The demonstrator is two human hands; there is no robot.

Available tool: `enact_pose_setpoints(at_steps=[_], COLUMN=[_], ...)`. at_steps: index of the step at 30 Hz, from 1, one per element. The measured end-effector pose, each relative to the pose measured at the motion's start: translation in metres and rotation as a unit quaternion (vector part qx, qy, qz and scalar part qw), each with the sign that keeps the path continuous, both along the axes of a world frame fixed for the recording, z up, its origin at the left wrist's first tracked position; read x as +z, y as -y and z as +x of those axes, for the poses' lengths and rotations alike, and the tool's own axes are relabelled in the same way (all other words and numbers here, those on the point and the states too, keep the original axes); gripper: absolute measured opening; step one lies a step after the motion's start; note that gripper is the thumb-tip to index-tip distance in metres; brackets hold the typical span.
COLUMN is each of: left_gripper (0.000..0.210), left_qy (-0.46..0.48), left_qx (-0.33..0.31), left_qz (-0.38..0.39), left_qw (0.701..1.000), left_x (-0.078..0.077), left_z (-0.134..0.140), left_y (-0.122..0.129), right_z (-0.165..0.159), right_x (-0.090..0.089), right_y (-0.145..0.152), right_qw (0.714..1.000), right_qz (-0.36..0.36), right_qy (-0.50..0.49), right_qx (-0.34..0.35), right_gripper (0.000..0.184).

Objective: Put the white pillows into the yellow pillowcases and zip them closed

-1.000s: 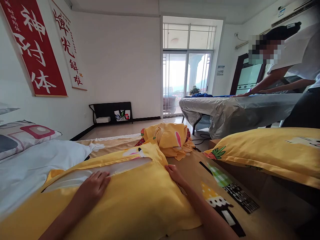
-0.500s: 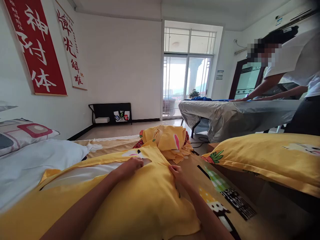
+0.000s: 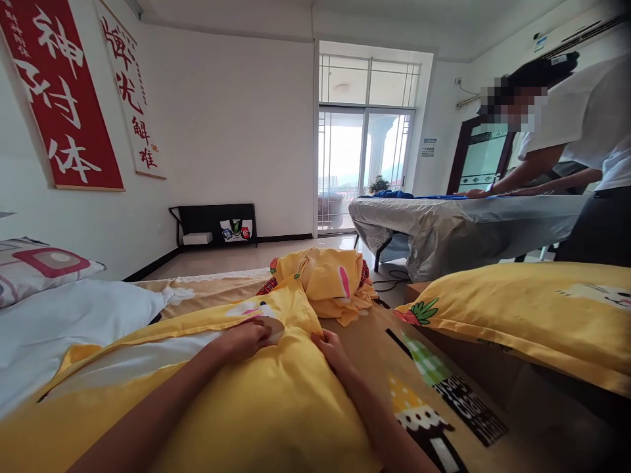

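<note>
A yellow pillowcase (image 3: 276, 407) lies in front of me, its long side opening gaping and a white pillow (image 3: 142, 358) showing inside. At the far end of this opening my left hand (image 3: 250, 338) is closed, fingers curled on the white pillow and partly hidden by the cloth. My right hand (image 3: 331, 348) pinches the pillowcase's right edge near its far corner. Just beyond both hands rests a bundled yellow cloth (image 3: 320, 279) with a pink rabbit-ear print and red plaid showing underneath.
A filled yellow pillow (image 3: 532, 302) sits at right, raised on a box. White bedding (image 3: 83, 312) and a patterned pillow (image 3: 44, 266) lie at left. The printed brown sheet (image 3: 365, 368) spreads below. Another person (image 3: 582, 125) leans over a plastic-covered table (image 3: 444, 223).
My left hand has moved slightly left and down along the opening. The right hand still holds the edge, pulled slightly left and nearer. The view has shifted a little.
</note>
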State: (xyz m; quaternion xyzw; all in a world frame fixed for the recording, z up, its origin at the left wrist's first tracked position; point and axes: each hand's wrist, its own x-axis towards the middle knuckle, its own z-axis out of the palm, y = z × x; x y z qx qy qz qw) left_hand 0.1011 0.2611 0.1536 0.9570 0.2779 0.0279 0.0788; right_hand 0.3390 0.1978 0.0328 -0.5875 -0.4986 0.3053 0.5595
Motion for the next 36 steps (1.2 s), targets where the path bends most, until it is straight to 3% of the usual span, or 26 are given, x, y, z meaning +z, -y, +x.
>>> enact_pose_setpoints(at_steps=[7,13,18,22,25,31,34,36], left_gripper=[0.034,0.036,0.044,0.043,0.046,0.048,0.049,0.049], left_qy=[0.017,0.087,0.167,0.115,0.058,0.031,0.051,0.061], left_qx=[-0.026,0.001,0.001,0.036,0.080,0.115,0.129,0.129], left_qz=[-0.049,-0.040,-0.009,-0.023,-0.068,-0.081,-0.082,-0.074], left_qw=[0.998,0.995,0.986,0.992,0.993,0.990,0.987,0.987], left_x=[0.013,0.005,0.010,0.021,0.024,0.017,0.013,0.010], left_z=[-0.014,-0.021,-0.030,-0.044,-0.061,-0.098,-0.106,-0.107], left_y=[0.000,0.001,0.020,0.036,0.041,0.043,0.047,0.050], right_z=[0.026,0.036,0.017,0.002,0.000,0.006,0.008,0.007], right_x=[0.007,0.010,-0.007,-0.022,-0.021,-0.004,-0.005,-0.011], right_y=[0.011,0.020,0.054,0.083,0.090,0.083,0.098,0.117], right_qw=[0.995,0.998,0.996,0.994,0.996,0.994,0.993,0.992], right_qz=[0.029,-0.003,-0.079,-0.097,-0.066,-0.037,-0.064,-0.105], right_qy=[0.066,0.053,0.026,0.013,0.055,0.106,0.099,0.071], right_qx=[-0.076,-0.043,0.020,0.042,0.023,-0.013,-0.017,0.028], right_gripper=[0.040,0.050,0.061,0.066,0.060,0.053,0.056,0.054])
